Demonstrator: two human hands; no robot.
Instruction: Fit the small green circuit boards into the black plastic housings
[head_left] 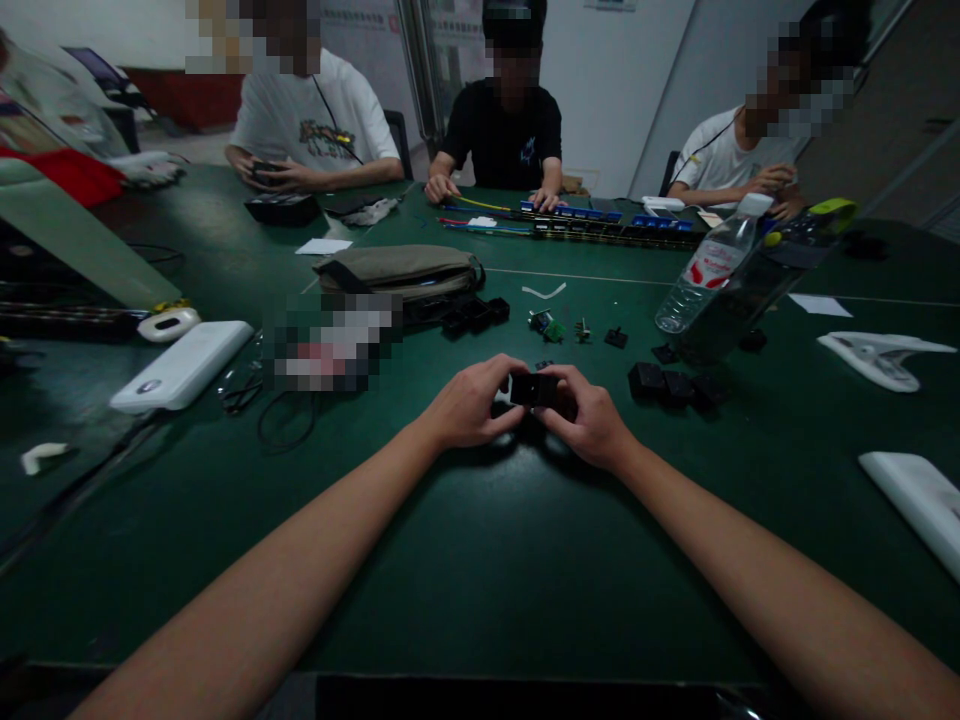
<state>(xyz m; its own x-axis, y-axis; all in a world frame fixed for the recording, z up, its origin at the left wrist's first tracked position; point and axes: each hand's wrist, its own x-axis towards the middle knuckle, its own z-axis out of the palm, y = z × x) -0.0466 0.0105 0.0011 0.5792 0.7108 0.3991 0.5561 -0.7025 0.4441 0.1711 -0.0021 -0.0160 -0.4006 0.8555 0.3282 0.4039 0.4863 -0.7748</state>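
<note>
Between my two hands is a small black box-shaped plastic part (534,389), held just above the green table (480,560). My left hand (480,402) grips its left side with thumb and fingers. On the right side, my right hand (586,412) closes around it, hiding part of it. Small green circuit pieces (551,326) and a small black square piece (616,337) lie beyond my hands. To the right of my right hand sits a row of black cube-shaped parts (676,388). More black cube parts (475,314) lie farther back, left of centre.
A clear water bottle (709,265) and a dark bottle (780,270) stand back right. A grey-brown pouch (405,270) lies behind my hands. A white power bank (184,367) with a cable is at left. Several people sit across the table; one handles blue-and-black strips (592,222).
</note>
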